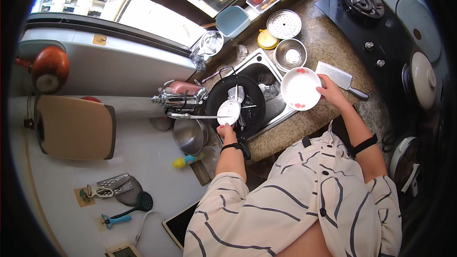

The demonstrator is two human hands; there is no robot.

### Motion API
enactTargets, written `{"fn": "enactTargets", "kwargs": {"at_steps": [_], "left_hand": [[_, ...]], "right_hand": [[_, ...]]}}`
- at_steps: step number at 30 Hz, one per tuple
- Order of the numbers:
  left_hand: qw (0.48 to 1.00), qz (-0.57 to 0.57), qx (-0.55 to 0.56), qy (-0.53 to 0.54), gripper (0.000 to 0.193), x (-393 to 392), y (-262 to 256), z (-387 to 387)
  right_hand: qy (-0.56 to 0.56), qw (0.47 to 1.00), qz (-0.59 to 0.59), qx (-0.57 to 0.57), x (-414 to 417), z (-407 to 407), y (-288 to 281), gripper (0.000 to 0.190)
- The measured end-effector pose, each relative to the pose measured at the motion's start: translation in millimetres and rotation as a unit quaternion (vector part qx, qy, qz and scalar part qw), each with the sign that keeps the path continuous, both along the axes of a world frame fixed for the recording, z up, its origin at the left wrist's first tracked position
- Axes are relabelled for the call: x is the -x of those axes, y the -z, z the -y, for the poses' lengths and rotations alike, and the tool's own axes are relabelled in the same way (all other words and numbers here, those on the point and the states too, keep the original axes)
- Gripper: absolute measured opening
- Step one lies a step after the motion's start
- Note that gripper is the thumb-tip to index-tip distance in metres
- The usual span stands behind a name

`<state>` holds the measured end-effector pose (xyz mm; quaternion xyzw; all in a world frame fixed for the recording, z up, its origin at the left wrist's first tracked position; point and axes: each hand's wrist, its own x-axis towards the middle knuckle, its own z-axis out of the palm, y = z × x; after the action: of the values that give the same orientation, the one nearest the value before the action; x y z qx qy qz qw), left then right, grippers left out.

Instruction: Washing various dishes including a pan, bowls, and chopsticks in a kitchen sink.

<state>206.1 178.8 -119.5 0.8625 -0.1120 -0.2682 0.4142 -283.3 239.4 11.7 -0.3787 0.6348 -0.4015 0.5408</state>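
Observation:
My left hand (226,130) grips the rim of a small patterned white bowl (229,112) under the faucet spout (180,116), where water runs into it. Beneath the bowl lies a black wok (217,91) over the steel sink (266,54), with utensils and a clear container inside. My right hand (328,91) holds a larger white bowl with red flowers (300,88) by its rim, at the sink's right edge. A cleaver (335,75) rests on the counter just past my right hand. A steel bowl (290,55) stands above the white bowl.
A perforated steel steamer plate (284,24), a yellow-rimmed container (268,39) and a blue plastic basin (232,21) are behind the sink. The black gas stove (360,32) is at right. A steel pot (190,135) and a yellow-and-blue bottle (185,161) are left of the wok.

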Motion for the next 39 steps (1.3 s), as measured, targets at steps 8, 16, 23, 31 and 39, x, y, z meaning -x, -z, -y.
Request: {"fn": "enactTargets", "kwargs": {"at_steps": [8,16,23,31,39], "left_hand": [[0.949,0.119,-0.212,0.202,0.042,40,-35,1],[0.816,-0.049,-0.018,0.576,0.034,250,-148,9],[0.748,0.19,0.035,0.635,0.028,251,-122,17],[0.758,0.135,0.151,0.62,0.022,242,-160,11],[0.931,-0.188,0.156,0.271,0.018,99,-101,-13]], "right_hand": [[0.011,0.999,-0.047,-0.009,-1,-3,5,0.048],[0.014,1.0,-0.021,0.006,-5,0,-11,0.039],[-0.01,0.999,-0.025,0.019,-5,1,-3,0.039],[-0.003,1.0,0.011,-0.016,1,1,1,0.043],[-0.008,0.999,0.029,-0.012,6,-2,6,0.041]]}}
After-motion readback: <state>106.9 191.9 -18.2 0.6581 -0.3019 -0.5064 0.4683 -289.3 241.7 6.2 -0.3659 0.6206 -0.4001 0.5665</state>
